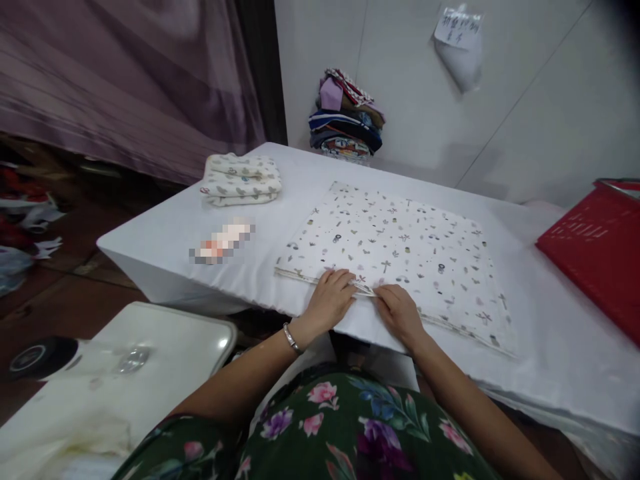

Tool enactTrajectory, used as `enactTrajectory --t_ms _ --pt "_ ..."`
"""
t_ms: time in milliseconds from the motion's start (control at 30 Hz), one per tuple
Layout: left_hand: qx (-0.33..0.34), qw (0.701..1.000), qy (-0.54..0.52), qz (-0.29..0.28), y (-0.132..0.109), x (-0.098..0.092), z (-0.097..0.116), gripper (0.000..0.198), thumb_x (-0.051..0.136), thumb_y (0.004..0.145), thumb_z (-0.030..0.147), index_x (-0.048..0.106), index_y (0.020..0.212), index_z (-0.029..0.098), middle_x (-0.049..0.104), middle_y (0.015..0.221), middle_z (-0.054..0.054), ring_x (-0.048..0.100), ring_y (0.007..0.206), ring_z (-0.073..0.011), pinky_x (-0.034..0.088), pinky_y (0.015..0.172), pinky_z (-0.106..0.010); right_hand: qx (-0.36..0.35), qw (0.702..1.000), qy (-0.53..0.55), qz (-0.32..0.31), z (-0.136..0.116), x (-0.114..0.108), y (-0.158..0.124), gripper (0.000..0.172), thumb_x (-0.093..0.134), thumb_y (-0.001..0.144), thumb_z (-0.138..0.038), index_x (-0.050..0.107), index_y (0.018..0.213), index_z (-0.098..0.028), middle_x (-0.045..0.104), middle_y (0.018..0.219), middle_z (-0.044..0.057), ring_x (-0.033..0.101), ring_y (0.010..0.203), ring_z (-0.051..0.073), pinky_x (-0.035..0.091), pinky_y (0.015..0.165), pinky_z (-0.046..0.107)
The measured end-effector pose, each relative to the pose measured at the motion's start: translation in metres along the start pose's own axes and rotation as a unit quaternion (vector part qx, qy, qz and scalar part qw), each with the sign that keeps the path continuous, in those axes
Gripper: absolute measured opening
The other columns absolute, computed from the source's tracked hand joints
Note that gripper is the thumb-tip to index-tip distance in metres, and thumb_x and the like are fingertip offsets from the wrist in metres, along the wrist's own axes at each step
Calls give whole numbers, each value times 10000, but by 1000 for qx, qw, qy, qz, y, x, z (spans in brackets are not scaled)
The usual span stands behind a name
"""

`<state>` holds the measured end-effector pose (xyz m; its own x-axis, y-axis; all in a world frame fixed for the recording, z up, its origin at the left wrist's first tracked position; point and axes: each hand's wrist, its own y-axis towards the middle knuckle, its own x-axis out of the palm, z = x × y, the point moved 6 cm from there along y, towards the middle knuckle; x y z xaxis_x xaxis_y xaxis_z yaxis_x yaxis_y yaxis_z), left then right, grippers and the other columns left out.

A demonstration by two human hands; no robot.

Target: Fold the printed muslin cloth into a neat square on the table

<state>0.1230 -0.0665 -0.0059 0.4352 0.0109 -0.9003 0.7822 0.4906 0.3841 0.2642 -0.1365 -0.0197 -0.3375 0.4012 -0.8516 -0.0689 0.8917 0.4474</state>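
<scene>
A white cloth printed with small palm trees, rainbows and animals lies folded flat in layers on the white-covered table. Its near edge is held by both hands close to the middle. My left hand, with a silver bracelet at the wrist, has its fingers over that edge. Beside it, my right hand pinches the same edge, where the layers lift slightly between the two hands. My thumbs are mostly hidden.
A folded patterned cloth bundle and a pixelated item lie on the table's left. Stacked clothes stand against the wall. A red bag sits at right. A white lid-like surface is low at left.
</scene>
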Motion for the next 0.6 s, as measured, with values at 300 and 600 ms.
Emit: enactTrajectory --t_ms 300,600 --pt "-43 997 67 15 -8 -12 -25 170 482 853 134 645 846 180 599 1227 -65 469 1204 -249 364 980 -440 -3 1000 1 10 -1 -2 1 243 422 942 -276 631 1014 -176 646 960 96 562 893 215 462 790 352" --pt "8 999 33 12 -21 -13 -31 186 464 844 119 610 925 201 620 1155 -52 479 1171 -211 322 1016 -443 -24 996 -81 -36 -12 3 1 243 449 910 -210 623 1072 -159 625 1008 109 536 905 227 422 779 351"
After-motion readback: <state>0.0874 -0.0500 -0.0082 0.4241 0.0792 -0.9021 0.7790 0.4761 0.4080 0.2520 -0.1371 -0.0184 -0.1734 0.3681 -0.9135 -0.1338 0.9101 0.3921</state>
